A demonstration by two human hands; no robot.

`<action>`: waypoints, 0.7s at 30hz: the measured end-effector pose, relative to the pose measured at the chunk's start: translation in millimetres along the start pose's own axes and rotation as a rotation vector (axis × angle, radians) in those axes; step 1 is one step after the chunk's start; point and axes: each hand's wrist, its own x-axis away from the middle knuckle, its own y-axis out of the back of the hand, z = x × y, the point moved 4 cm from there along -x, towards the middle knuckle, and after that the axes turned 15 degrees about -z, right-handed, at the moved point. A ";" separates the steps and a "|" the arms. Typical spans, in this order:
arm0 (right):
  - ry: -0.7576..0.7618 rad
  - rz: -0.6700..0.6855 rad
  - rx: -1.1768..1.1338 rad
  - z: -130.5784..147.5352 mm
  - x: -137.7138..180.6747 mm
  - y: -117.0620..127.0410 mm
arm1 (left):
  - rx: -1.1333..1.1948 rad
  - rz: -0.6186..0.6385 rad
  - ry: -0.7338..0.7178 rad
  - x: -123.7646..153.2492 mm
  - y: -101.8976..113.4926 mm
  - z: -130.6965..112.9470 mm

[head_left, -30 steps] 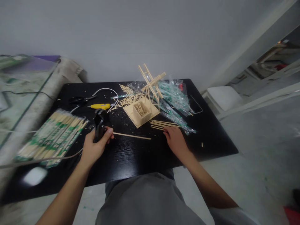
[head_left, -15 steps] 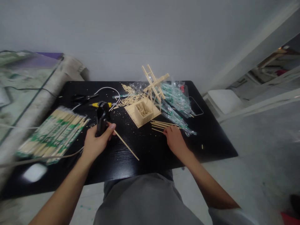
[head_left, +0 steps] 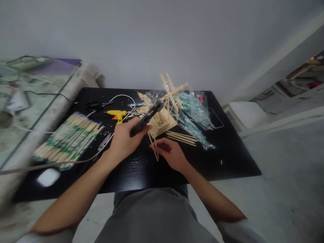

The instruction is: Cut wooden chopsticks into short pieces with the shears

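Thin sticks (head_left: 157, 157) are pinched at the fingertips of the right hand (head_left: 172, 154) over the black table (head_left: 141, 177); a black tool (head_left: 146, 118) is gripped in the left hand (head_left: 125, 139); loose sticks (head_left: 182, 137) are laid just beyond the right; farther back, a wooden model (head_left: 164, 127) is flanked by a yellow glue gun (head_left: 117, 113) and plastic wrappers (head_left: 195, 108).

My one view came from the wearer's head, above the near edge of the black table (head_left: 235, 162), and faced forward and down toward the far edge and the grey wall (head_left: 141, 44) behind it. It sat close over the wearer's lap (head_left: 154, 216), yet took in both far corners and the near right one.
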 end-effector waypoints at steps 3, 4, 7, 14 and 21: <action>-0.016 0.017 -0.031 -2.0 -3.0 -4.7 | -0.024 0.021 -0.054 1.6 -3.4 -7.6; -0.004 0.027 -0.022 -2.3 -3.7 -5.5 | -0.017 0.034 -0.066 3.0 -4.9 -8.9; 0.071 0.051 0.068 -3.0 -6.1 -6.6 | 0.012 0.035 -0.073 7.9 -7.5 -8.8; 0.285 -0.002 0.196 -6.3 -14.7 -4.8 | 0.298 0.087 0.077 20.6 -11.6 4.3; 0.409 0.012 0.256 -19.4 -15.4 -8.0 | 0.405 0.106 0.215 36.3 -19.0 22.8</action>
